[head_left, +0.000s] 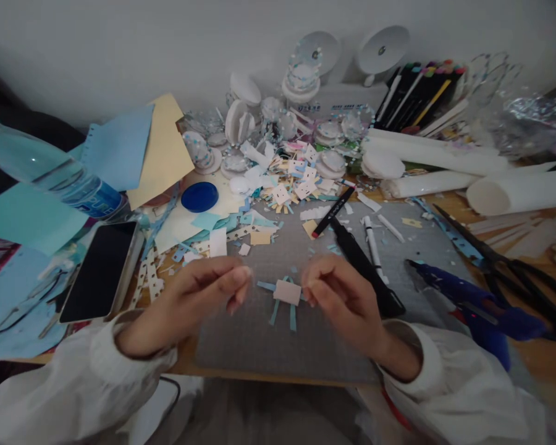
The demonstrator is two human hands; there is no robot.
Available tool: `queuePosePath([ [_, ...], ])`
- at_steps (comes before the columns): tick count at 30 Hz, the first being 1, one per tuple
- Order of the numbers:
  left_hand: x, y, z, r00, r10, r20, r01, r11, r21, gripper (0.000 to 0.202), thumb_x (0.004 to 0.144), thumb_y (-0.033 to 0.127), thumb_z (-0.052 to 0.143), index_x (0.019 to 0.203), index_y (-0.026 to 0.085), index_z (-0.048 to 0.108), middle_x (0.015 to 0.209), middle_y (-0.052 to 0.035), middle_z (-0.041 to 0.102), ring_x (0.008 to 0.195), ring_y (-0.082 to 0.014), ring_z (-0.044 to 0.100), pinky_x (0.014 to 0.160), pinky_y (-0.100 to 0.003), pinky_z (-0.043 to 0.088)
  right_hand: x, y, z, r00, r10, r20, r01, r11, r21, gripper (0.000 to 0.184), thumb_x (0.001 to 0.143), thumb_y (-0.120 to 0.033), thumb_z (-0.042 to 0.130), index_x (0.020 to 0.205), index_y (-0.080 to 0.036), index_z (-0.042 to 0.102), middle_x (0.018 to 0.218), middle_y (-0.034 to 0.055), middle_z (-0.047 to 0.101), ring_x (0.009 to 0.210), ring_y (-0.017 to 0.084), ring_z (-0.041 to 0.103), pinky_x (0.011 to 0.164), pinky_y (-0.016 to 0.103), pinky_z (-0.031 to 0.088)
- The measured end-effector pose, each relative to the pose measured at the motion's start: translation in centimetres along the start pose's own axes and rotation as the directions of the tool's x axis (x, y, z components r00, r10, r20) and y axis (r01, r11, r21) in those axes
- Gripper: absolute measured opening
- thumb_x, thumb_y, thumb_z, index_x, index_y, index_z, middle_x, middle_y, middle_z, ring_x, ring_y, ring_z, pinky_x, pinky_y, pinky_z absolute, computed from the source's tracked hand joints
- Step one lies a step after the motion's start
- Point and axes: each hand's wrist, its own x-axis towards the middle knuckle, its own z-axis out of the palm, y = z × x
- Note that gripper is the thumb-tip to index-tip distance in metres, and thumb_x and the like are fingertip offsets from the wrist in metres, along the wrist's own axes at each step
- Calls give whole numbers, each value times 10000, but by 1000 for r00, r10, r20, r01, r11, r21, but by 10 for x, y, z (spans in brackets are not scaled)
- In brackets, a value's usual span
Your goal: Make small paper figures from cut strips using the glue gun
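Observation:
A small paper figure (287, 292) lies on the grey mat, with a pale pink rectangular body and blue-green strips for limbs. One strip points left and two point downward. Left of it, my left hand (213, 285) hovers with thumb and fingertips pinched together; anything between them is too small to make out. My right hand (345, 300) is closed at the figure's right edge, its fingertips by a short strip there. Whether it grips that strip I cannot tell. Both hands are slightly blurred.
A grey mat (254, 343) covers the middle. Paper scraps and finished paper figures (301, 176) heap behind it. Right are a black marker (333, 212), a blue glue gun (472, 296) and black scissors (514, 272). Left are a phone (99, 269) and a water bottle (50, 170).

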Motion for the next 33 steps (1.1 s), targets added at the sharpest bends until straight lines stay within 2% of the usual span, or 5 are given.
queuePosePath([
  [3,-6,8,14,994,-15,108,24,996,-84,387,958,350,394,615,204,499,580,21,477,548,-121,470,551,-260,379,-4,-3,2,996,-30,86,29,1000,11,70,923,-297,547,896,-232,547,758,-6,541,688,121,523,625,262,436],
  [6,-6,14,26,986,-48,161,62,994,-85,370,949,335,407,621,198,508,575,27,471,542,-112,467,535,-240,380,-5,-3,4,987,-54,151,46,998,53,138,878,-278,623,985,-241,545,747,-21,545,645,104,519,588,236,451],
  [13,-1,9,41,993,67,102,-75,994,74,329,941,237,458,625,173,528,601,39,505,585,-87,491,590,-207,376,-5,-1,7,980,-80,184,78,997,14,69,865,-202,632,899,-213,573,710,-25,551,631,92,514,572,215,428],
  [23,-1,4,34,947,296,126,-320,843,432,250,954,185,458,712,169,518,663,29,532,703,-134,481,738,-298,324,-6,-6,7,985,-82,149,106,981,-160,100,860,-136,598,837,-211,536,709,-36,558,648,80,514,608,197,406],
  [33,-1,7,31,949,276,153,-314,871,378,245,944,182,467,710,177,537,652,30,544,701,-131,502,729,-277,354,-1,-8,6,973,-53,226,73,994,-79,154,811,-48,524,789,-200,529,659,-43,546,586,69,507,561,188,411],
])
